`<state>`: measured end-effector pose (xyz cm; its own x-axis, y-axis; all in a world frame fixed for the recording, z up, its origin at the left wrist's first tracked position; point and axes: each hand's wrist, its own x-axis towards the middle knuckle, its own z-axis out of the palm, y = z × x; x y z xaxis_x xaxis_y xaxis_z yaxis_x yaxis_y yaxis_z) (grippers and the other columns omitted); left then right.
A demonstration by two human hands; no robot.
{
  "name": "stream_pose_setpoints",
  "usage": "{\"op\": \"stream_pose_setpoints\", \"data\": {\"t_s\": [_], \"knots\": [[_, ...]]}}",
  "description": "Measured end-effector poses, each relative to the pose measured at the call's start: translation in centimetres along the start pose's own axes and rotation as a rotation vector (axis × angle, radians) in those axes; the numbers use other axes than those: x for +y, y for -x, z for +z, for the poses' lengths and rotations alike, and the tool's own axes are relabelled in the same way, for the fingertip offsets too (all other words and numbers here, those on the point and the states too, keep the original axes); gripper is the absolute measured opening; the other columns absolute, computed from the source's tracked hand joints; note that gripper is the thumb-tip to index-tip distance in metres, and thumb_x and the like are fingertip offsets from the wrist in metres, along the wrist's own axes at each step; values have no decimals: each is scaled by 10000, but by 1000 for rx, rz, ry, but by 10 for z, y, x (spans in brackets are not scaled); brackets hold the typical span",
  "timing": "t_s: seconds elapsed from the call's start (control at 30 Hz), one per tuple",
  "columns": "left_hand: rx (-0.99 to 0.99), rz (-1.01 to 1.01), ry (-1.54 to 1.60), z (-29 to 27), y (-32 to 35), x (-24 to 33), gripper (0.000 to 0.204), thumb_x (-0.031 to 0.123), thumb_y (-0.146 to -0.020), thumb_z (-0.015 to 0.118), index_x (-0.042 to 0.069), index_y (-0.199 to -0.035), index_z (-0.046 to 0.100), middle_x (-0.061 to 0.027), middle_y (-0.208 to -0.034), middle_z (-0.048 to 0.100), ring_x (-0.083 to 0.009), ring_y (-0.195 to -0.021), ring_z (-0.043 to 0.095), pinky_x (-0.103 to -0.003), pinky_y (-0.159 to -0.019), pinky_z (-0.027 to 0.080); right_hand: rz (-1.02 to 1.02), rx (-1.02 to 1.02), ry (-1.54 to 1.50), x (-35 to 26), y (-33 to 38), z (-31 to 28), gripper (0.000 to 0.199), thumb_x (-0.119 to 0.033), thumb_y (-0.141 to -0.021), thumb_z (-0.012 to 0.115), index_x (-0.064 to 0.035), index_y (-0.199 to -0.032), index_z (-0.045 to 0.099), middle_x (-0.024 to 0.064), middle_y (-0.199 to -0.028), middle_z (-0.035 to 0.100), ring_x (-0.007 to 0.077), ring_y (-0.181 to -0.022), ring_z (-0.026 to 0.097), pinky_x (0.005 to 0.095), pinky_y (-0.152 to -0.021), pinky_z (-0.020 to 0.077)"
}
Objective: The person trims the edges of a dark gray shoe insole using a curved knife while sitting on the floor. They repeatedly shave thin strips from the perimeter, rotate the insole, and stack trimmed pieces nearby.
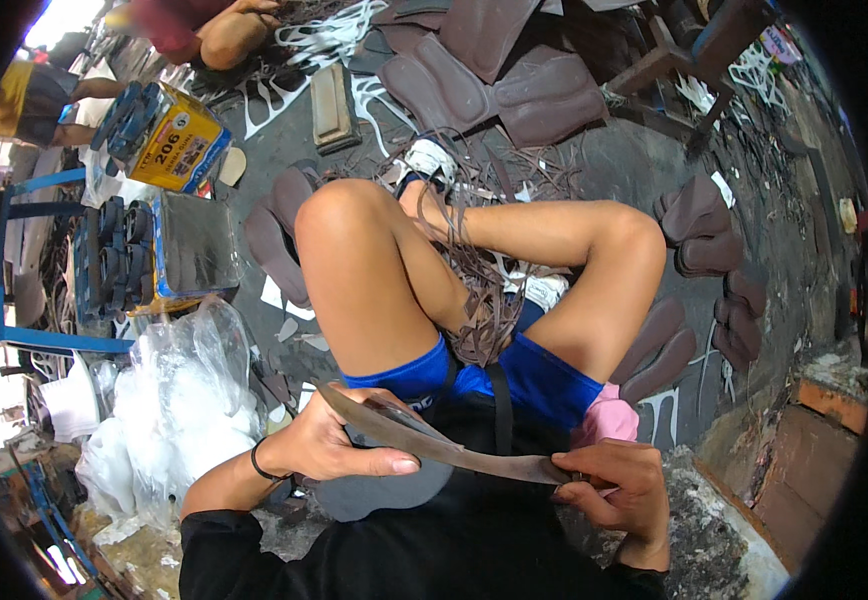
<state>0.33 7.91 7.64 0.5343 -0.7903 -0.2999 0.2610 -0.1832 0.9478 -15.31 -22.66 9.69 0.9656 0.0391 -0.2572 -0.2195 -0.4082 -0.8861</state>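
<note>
- So one curved brown piece [469, 457] is being held up in front of the lap, seen nearly edge-on and stretched between the two hands.
- Its left end is gripped by the left hand [326, 442], with the fingers curled behind and the thumb laid along the near side.
- Its right end is pinched between thumb and fingers by the right hand [617, 487]; whether anything else is tucked in those fingers can't be told.
- One grey rounded surface [384, 492] is seen just below the left hand, but it can't be told if it's joined to the brown piece.
- One black band [262, 462] is worn on the left wrist.
- One tangled heap of brown strips [484, 335] is piled between the legs, too knotted to be counted.
- At least three big brown sheets [444, 85] are spread on the floor [204, 90] beyond the feet, with sole shapes pressed into them.
- Three groups of brown soles [709, 252] can be counted on the right, and at least two more are laid by the left knee.
- One tan block [332, 108] is set near the sheets.
- Two yellow-and-blue boxes [186, 145] are placed on the left, dark sandals piled beside them, with clear plastic bags [174, 400] bunched nearer.
- One pink cloth [609, 415] is half hidden by the right thigh.
</note>
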Motion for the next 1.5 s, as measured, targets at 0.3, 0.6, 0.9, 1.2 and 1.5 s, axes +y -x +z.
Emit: {"op": "stream_pose_setpoints", "data": {"t_s": [0.3, 0.6, 0.9, 1.2, 1.5], "knots": [[-169, -53, -85, 12, -4, 1, 381, 241, -820, 829, -28, -1066, 721, -116, -928, 743, -158, -809, 696, -292, -737, 537, 41, -77, -24, -24, -4, 9, 295, -165, -803, 805, -38, -1061, 738, 101, -868, 733, 195, -685, 684, 289, -606, 520], [-206, 8, -175, 17, -12, 7, 324, 171, -794, 846, -41, -1010, 732, -126, -886, 749, -154, -737, 712, -265, -644, 539, -14, -74, -50, -34, -21, 23, 307, -196, -829, 792, -33, -1081, 725, 99, -886, 730, 213, -687, 676, 305, -609, 527], [-156, -22, -9, 10, 12, 1, 357, 177, -826, 822, -42, -1086, 713, -129, -941, 746, -141, -768, 695, -281, -682, 531, 102, -93, -75, -18, 3, 18, 308, -180, -803, 810, -38, -1065, 732, 103, -919, 736, 196, -696, 686, 293, -607, 541], [-284, -217, 42, 26, -3, 12, 409, 290, -857, 799, -2, -1128, 709, -96, -1032, 736, -117, -898, 667, -273, -772, 525, 6, -108, -144, -28, -35, 29, 280, -137, -839, 773, -28, -1092, 727, 109, -876, 725, 108, -625, 608, 219, -581, 466], [959, 297, 263, 1, -87, 13, 524, 164, -898, 687, -1, -1350, 480, -103, -1161, 640, -210, -1021, 637, -355, -913, 518, 30, 670, -507, 27, -33, 14, 306, -225, -979, 646, 18, -1163, 636, 131, -946, 725, 118, -711, 628, 260, -623, 513]]}}
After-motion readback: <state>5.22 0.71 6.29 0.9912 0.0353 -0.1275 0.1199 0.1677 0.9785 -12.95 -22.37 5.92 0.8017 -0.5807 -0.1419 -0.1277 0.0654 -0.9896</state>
